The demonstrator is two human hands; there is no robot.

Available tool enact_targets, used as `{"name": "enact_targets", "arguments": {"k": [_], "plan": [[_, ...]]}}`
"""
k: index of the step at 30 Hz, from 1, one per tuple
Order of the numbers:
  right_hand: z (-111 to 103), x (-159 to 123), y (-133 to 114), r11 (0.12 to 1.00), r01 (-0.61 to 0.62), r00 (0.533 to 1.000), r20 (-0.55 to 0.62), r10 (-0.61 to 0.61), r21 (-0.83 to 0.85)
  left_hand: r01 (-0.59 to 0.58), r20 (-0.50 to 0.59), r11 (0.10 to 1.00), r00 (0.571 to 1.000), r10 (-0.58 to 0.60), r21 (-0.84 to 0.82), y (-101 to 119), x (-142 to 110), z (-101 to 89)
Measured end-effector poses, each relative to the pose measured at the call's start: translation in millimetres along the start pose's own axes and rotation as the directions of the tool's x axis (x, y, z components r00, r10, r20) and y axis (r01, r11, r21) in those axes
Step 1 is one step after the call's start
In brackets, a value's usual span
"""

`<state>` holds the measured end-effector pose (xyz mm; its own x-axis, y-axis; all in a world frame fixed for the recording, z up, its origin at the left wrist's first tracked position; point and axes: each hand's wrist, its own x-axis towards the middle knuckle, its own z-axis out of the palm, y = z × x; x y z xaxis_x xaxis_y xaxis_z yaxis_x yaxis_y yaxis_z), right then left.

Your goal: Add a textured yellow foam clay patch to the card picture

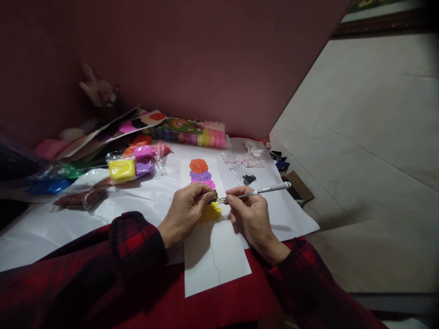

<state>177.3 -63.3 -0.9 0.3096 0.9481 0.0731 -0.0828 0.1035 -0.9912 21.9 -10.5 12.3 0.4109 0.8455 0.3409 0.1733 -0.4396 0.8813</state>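
Note:
My right hand (250, 214) grips a small metal fork (273, 188) with a patterned handle, its tines pointing left. Close to the tines, my left hand (187, 208) is closed in a pinch; what lies between its fingertips is hidden. Both hands are over a white paper strip (214, 260) with a pencil line on its lower part. Textured clay patches run down the strip: orange (199, 165), purple (200, 176), pink (209, 183), and yellow (211, 213). A little black clay shows beside my left fingertips.
Bagged clay lies at left, including a yellow block (121, 170) and a brown pack (82, 197). Behind are a multicoloured clay pack (192, 132) and a painted sheet (144, 122). Black clay (248, 178) sits on plastic at right. The white table covering (291, 214) ends at right.

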Motion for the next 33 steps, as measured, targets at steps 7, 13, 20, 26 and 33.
{"name": "enact_targets", "arguments": {"k": [7, 13, 20, 26, 33], "plan": [[2.9, -9.6, -6.0, 0.988, 0.144, 0.989, 0.033, -0.142, -0.062, 0.300, 0.190, 0.910, 0.948, -0.253, -0.285, 11.1, -2.2, 2.7], [6.6, -15.4, -6.3, 0.963, 0.243, 0.969, -0.021, -0.247, -0.115, 0.416, 0.305, 0.853, 0.896, -0.324, -0.315, 18.5, -4.2, 2.3], [-7.6, -5.4, -2.2, 0.971, 0.237, 0.961, -0.141, -0.238, -0.023, 0.449, 0.264, 0.839, 0.888, -0.377, -0.309, 14.2, -6.4, -0.8], [-11.8, -0.1, -2.4, 0.979, 0.195, 0.972, -0.121, -0.200, -0.052, 0.432, 0.278, 0.821, 0.896, -0.346, -0.373, 15.5, -20.0, 2.3], [-5.7, -3.6, 0.4, 0.961, 0.125, 0.989, -0.050, -0.142, -0.247, -0.403, 0.487, 0.912, 0.782, 0.388, -0.079, 15.2, -58.6, 14.0]]}}
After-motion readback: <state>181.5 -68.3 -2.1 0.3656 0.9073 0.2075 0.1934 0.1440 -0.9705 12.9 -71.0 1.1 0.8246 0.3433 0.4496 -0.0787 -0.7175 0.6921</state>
